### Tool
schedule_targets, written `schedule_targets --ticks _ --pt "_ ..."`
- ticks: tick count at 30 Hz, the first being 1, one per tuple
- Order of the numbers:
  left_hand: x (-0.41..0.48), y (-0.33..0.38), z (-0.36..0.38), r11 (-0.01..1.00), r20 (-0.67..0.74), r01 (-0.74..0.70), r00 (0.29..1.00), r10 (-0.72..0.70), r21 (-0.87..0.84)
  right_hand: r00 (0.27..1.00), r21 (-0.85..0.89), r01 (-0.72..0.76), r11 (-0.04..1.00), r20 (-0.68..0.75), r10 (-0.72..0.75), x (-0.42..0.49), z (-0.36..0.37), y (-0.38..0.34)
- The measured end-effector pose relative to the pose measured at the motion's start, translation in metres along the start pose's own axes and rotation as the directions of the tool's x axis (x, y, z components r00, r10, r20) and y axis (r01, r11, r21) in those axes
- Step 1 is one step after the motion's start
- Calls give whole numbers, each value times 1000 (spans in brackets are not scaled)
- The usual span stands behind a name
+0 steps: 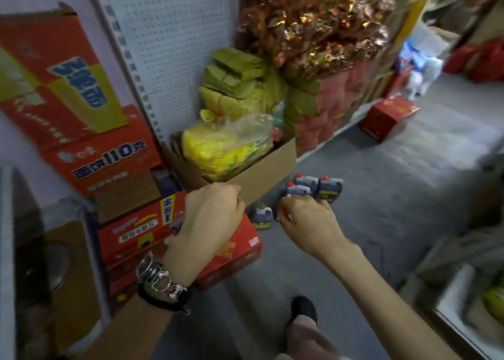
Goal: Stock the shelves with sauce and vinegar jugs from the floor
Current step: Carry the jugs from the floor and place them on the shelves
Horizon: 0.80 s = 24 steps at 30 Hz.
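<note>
Dark sauce jugs [328, 189] with red caps clustered on grey floor [395, 196] beside an open cardboard box [261, 177], right hand [308, 220] loosely curled and empty above them, left hand [212, 218] with wristwatch [148, 271] over red cartons [240, 253], fingers tucked under, grip impossible to tell

Even indoor light, soft motion blur, wide-angle edge distortion.

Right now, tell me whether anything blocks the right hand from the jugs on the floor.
Nothing visible does. The right hand hangs over the jugs; the cardboard box sits beside them, not between.
</note>
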<state>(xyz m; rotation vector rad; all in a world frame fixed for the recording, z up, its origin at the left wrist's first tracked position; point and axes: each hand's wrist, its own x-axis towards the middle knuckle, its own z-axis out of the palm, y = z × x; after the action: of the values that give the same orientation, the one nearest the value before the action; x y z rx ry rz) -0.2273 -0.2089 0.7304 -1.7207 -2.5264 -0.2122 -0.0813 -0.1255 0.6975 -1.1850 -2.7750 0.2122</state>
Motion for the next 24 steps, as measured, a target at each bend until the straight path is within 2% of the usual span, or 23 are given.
schedule_targets --ticks 6,12,14,17,20,24 --pt "60 54 18 998 18 -45 999 44 39 993 3 -118 993 -3 118 24 -7 73" --pt "125 123 36 998 32 -64 997 65 -26 988 -14 -157 987 -4 157 54 -20 162" --pt "144 149 42 999 40 -29 999 31 -40 986 -50 -163 985 21 164 63 -23 193" --pt "172 187 41 998 -77 -60 995 60 -7 986 -52 -151 987 59 154 74 -25 234" --pt "194 210 69 993 166 -25 985 44 -117 984 -61 -152 986 86 157 85 -28 269" --pt "223 235 76 988 228 -64 969 94 -138 972 -39 -199 979 120 203 96 -29 304"
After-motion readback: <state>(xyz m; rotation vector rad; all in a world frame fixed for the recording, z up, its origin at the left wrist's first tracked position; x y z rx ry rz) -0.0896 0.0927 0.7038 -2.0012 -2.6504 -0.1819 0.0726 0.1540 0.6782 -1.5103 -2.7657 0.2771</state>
